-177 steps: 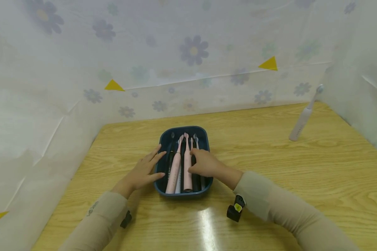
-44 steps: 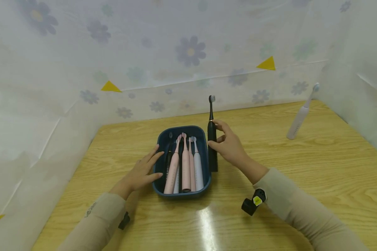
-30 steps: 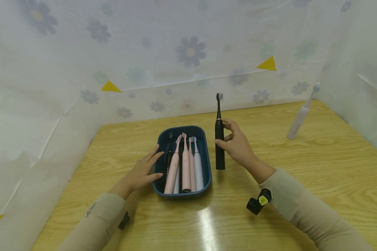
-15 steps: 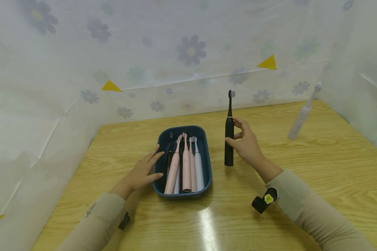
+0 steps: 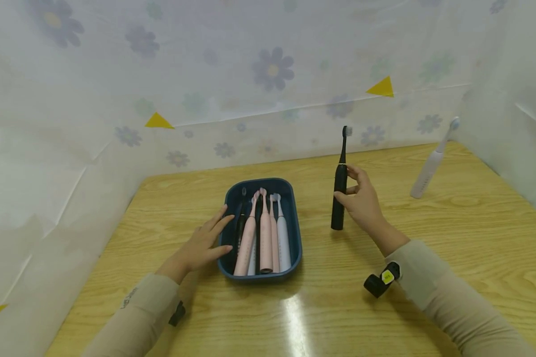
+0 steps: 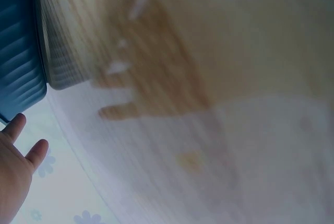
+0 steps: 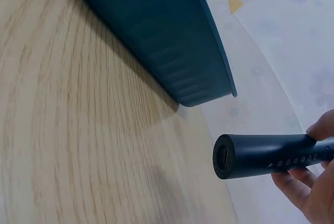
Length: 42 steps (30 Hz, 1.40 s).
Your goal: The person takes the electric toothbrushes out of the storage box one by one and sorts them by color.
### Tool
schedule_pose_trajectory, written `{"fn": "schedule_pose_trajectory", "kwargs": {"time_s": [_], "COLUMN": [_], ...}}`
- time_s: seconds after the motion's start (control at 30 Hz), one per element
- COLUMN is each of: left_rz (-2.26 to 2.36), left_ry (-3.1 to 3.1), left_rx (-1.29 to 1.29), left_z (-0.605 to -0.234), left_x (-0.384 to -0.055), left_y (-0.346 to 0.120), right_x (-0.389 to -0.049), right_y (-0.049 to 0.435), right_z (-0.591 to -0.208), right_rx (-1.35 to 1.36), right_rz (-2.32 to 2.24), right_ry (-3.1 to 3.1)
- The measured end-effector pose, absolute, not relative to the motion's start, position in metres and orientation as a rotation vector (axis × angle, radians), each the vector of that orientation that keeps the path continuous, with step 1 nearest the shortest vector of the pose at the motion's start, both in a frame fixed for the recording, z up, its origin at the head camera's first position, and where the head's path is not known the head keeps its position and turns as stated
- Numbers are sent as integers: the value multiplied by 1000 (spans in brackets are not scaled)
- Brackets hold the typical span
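My right hand [image 5: 362, 198] pinches a black electric toothbrush [image 5: 338, 198] by its handle, brush head up and slightly tilted, to the right of a dark blue bin [image 5: 297, 233]. The right wrist view shows the handle's round base [image 7: 224, 156] raised off the table. My left hand [image 5: 201, 245] rests against the bin's left rim with its fingers spread. Inside the bin lie several electric toothbrushes: pink ones [image 5: 266, 243], a pale blue one [image 5: 283, 243] at the right and a black one [image 5: 240, 228] at the left, some partly covered by others.
A pale pink electric toothbrush [image 5: 426, 173] stands upright at the right rear of the wooden table [image 5: 384, 317]. White flowered sheeting [image 5: 232, 74] with yellow triangles surrounds the table at the back and both sides.
My right hand has taken the black toothbrush out of the bin and carried it steadily rightward, away from the bin. My left hand has stayed at the bin's rim.
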State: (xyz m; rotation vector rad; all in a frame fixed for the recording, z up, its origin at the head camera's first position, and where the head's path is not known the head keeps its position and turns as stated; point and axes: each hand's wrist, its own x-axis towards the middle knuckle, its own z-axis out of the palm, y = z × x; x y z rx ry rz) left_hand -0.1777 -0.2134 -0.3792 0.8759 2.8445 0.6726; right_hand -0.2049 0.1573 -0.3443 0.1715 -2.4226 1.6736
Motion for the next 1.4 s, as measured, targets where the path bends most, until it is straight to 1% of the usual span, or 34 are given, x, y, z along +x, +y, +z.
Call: {"fn": "schedule_pose_trajectory", "kwargs": {"time_s": [0.6,1.07,1.4], "left_rz": [656,667,659], "left_ry": [2847,2848,2856], "left_rx": [859,856,864], "left_z": [-378,-380,-378], "left_x": [-176,-175,-176], "left_y": [-214,-215,-214], "right_x": [-222,-228,-236], "right_y": [187,197,205], "right_z": [-352,-355,-365], "right_rx": [38,-71,-129], "right_rz": [1629,1720,1646], "right_ry": [-2350,-2286,-2252]}}
